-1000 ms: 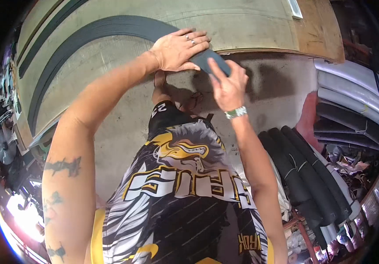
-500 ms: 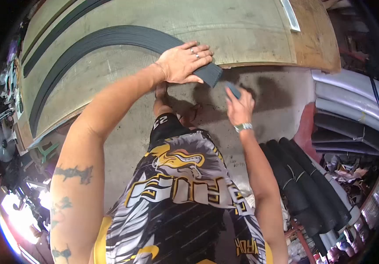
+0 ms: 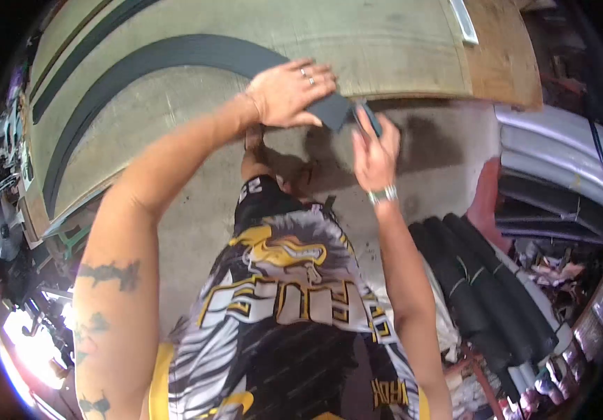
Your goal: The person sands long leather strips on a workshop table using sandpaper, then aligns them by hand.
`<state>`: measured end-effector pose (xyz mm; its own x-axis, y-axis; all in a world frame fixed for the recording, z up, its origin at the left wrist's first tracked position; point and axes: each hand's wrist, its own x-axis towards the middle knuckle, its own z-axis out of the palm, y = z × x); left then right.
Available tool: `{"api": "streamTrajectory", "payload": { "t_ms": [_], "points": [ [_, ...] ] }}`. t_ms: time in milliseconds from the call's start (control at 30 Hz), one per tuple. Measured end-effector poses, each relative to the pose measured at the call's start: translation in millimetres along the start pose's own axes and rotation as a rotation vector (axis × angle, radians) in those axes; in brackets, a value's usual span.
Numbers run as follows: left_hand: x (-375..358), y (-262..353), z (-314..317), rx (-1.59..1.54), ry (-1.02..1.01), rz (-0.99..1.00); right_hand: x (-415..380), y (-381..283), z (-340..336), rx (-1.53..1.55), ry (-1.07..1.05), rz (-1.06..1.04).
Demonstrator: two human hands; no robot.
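Left hand (image 3: 289, 91) presses flat on end of long dark rubber strip (image 3: 175, 52) lying along worn tabletop (image 3: 385, 49). Right hand (image 3: 375, 150) pinches small dark piece (image 3: 369, 119) beside it. Strip looks floppy, light; best held near end.

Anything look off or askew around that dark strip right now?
Only the dark strip: its end juts past the table edge, unsupported, pinned by the left hand. The right hand holds a small dark object beside it.

Dark rolls (image 3: 487, 287) lie on the floor at right. Grey rolls (image 3: 560, 150) are stacked behind them (upper right). A plywood board (image 3: 504, 56) sits beyond.
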<state>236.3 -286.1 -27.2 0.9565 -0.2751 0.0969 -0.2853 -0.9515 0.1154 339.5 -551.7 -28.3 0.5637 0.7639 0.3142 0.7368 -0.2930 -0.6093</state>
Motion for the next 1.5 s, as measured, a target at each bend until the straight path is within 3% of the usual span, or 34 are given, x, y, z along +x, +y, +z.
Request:
{"api": "streamTrajectory", "payload": {
  "t_ms": [67,133,167,200,267,367,400,500,533,600,700,833,867,933,967,1033,1167,1267,1400,1500],
  "points": [
    [2.8,-6.2,-5.9,0.025,0.0,-0.004,16.1,-18.7,13.0,-0.149,-0.038,-0.054],
    [1.7,-7.5,-7.0,-0.008,0.02,0.007,-7.0,12.7,20.1,-0.031,-0.032,-0.039],
    [1.6,-6.8,-5.4,-0.006,0.027,-0.003,-22.2,26.1,6.6,-0.296,-0.223,0.051],
    [2.2,-6.3,-4.4,-0.006,0.03,-0.01,-62.3,72.5,17.0,-0.338,-0.261,0.05],
    [2.4,-1.9,-3.4,-0.008,0.026,0.002,-63.2,60.1,1.6,-0.229,-0.257,0.235],
    [1.2,-3.9,-3.5,-0.017,0.02,0.001,17.7,-12.1,-1.7,-0.027,-0.014,0.023],
    [3.5,-6.8,-6.3,-0.008,0.026,0.002,23.0,-17.9,6.9,-0.143,-0.042,-0.024],
    [2.6,-7.0,-3.8,0.003,0.016,0.01,-10.0,16.1,13.1,-0.056,-0.121,0.023],
    [3.0,-7.9,-5.8,0.003,0.005,0.001,-27.7,32.1,7.2,-0.337,-0.292,0.09],
    [0.7,-1.5,-4.9,0.006,-0.011,-0.003,-48.4,52.6,4.4,-0.261,-0.274,0.213],
    [3.5,-4.6,-10.3,0.009,-0.019,-0.011,15.0,-1.4,0.1,-0.035,-0.017,-0.01],
    [3.4,-7.3,-4.7,0.01,0.001,0.009,-6.2,21.3,14.9,-0.071,-0.076,-0.04],
    [3.9,-7.9,-6.3,0.012,-0.015,-0.004,-20.9,35.4,6.3,-0.35,-0.235,0.017],
    [0.8,0.3,-5.7,0.007,-0.019,-0.01,-36.3,43.3,-2.1,-0.286,-0.265,0.166],
    [1.5,-1.2,-5.6,-0.001,-0.005,-0.013,-34.9,52.0,1.6,-0.205,-0.182,0.077],
    [3.7,-6.5,-6.0,0.01,-0.01,-0.018,18.5,0.6,-6.5,-0.042,-0.011,-0.074],
    [2.1,-6.3,-6.8,-0.018,-0.006,-0.022,13.8,9.8,5.5,-0.134,-0.092,-0.093],
    [1.8,-5.9,-6.8,0.002,-0.025,-0.023,-21.4,59.8,-7.1,-0.304,-0.321,0.103],
    [1.8,3.7,-3.6,-0.006,-0.047,-0.025,37.9,1.9,-15.6,-0.159,-0.066,-0.121],
    [2.9,-5.8,-7.5,-0.013,-0.025,-0.025,18.8,7.6,-5.0,-0.266,-0.181,-0.065]
  ]
}}
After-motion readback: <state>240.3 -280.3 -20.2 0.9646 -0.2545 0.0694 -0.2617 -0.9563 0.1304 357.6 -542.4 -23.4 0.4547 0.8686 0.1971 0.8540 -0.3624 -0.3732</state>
